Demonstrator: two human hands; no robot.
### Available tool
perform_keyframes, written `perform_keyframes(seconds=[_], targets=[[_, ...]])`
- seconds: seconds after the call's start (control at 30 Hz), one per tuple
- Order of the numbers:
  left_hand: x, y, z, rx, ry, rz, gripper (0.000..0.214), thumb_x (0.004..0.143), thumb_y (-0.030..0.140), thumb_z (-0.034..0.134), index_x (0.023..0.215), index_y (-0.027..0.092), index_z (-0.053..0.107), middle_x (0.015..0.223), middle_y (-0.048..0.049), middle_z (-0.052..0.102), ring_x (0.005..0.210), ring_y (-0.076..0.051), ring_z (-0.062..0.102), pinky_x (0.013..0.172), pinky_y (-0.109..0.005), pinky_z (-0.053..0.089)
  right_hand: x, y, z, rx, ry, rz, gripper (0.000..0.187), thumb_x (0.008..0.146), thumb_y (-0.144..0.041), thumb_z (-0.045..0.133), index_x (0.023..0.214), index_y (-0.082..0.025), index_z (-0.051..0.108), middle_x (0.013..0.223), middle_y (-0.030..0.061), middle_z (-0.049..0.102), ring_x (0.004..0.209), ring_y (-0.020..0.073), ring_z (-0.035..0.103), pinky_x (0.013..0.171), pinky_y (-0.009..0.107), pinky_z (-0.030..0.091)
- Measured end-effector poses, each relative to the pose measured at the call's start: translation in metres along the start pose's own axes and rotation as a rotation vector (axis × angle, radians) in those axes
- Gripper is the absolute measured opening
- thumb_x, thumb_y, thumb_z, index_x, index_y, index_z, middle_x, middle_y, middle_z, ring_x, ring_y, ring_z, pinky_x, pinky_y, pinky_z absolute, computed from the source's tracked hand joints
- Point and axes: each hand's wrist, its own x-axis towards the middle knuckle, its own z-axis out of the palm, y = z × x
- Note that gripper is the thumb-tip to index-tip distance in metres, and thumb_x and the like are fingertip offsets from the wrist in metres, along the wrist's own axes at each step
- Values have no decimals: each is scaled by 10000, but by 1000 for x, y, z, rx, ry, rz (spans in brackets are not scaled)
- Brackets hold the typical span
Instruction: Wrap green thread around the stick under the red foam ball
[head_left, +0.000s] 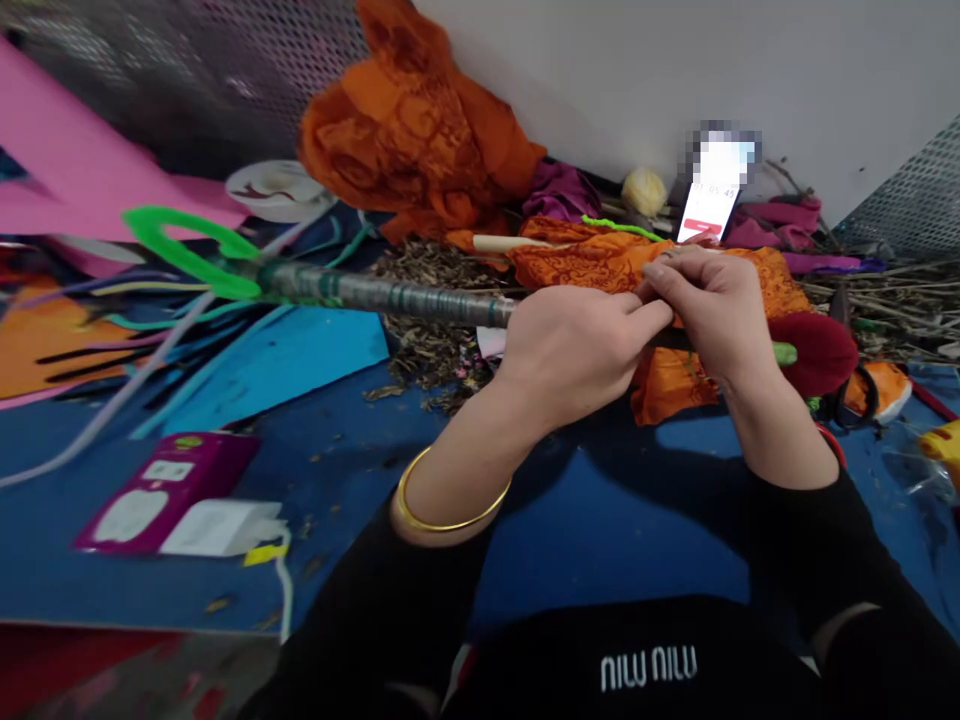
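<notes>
My left hand (577, 335), with a gold bangle at the wrist, is closed around a rod (390, 297) banded in grey and green. The rod points left and ends in a loop of fuzzy bright green pipe cleaner (187, 255). My right hand (709, 305) is closed in a pinch and meets the left fingertips. What lies between its fingers is hidden. Behind both hands spreads orange patterned cloth (585, 265). Just right of my right wrist, a green stub (785, 353) shows beside a dark red rounded thing (817, 355).
A lit phone (709, 205) leans at the back wall. Orange cloth (420, 130) is bunched at the back. Dried plant bits (420, 350) lie left of the hands. Blue sheet (300, 365), purple box (172, 490) and white charger (221, 527) occupy the blue table (360, 480).
</notes>
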Motion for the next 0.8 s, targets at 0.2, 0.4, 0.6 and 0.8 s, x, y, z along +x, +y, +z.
perform_keyframes(seconds=[0.2,0.4,0.6,0.8], targets=[[0,0,-6,-53,-60,-15,314,962,190,475,1126,222,741,808,-52,745,704,-191,674,612,-288,418,-1,-1,1,-46,-4,-20,256,932,-221,667,682,-179,703,705,-6,691,735,118,626,744,295,519],[-1,-3,-5,-117,-58,-14,280,956,189,488,1094,228,728,819,-46,747,694,-178,661,601,-280,412,-1,-2,1,-54,-10,-46,289,960,-285,670,693,-185,715,688,-17,663,758,114,641,762,307,512],[2,-2,-6,-155,-121,-69,283,959,200,480,1101,239,722,833,-49,746,738,-204,686,635,-304,448,-2,-2,-1,-11,-10,-19,275,944,-278,682,688,-185,717,699,-13,645,785,121,642,737,299,495],[4,0,-9,-90,-144,-57,302,951,205,495,1143,235,726,831,-60,758,734,-223,703,614,-309,444,-2,-4,-1,17,-16,8,280,911,-219,672,634,-188,696,660,-14,651,692,120,580,715,302,494]])
